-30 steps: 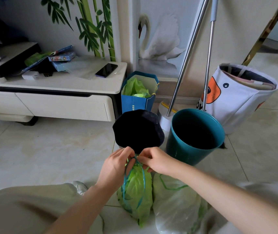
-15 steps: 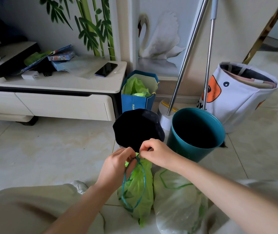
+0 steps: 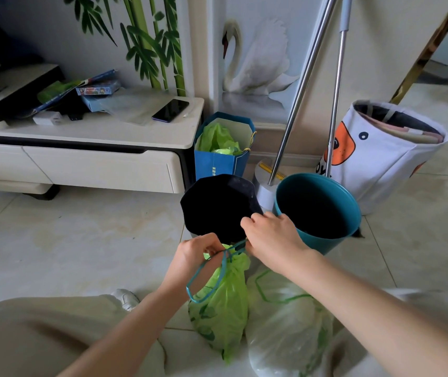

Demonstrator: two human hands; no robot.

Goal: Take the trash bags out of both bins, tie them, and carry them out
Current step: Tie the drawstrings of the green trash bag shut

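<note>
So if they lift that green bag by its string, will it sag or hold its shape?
Probably sag: the green bag is thin, crinkled film, cinched at the neck where both hands pinch the drawstring. It looks small and partly filled, so likely light. It might swing.

left hand: fingers curled, pinching grip | right hand: curled, pinching grip | forearms converge

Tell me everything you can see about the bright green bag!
The green trash bag is thin, crinkly, see-through plastic with darker shapes showing inside. It stands upright on the tiled floor, bulging below and gathered at the neck. A teal drawstring loops from the top. The left hand and right hand both pinch the drawstring at the neck. A whitish trash bag leans against its side, just in front of the black bin.
</note>
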